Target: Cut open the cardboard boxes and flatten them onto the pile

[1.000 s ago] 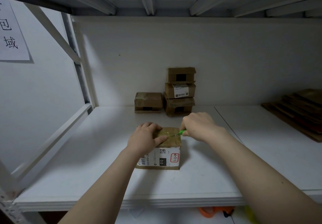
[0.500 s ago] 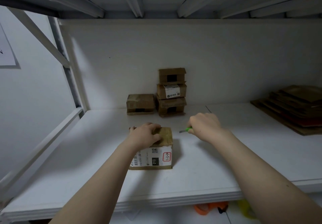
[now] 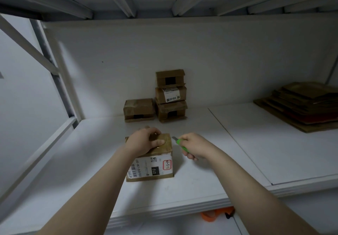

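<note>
Green cutter (image 3: 181, 144) partly hidden in right hand (image 3: 196, 147)

Around the labelled box (image 3: 153, 163) on the white shelf (image 3: 82, 170), the top is taken by the left hand (image 3: 144, 141) gripping it and the near right side by the right hand (image 3: 195, 147) holding a green knife (image 3: 181, 144), while its front and left face open board. Behind it a lone box (image 3: 139, 109) and a three-high stack (image 3: 171, 95) stand at the back wall (image 3: 219, 60), with a strip of open board before them. Far to its right lies the flat cardboard pile (image 3: 301, 106) beyond wide open board; to its left the frame post (image 3: 62, 81) closes the side, and the ribbed shelf (image 3: 128, 6) above caps the height.
</note>
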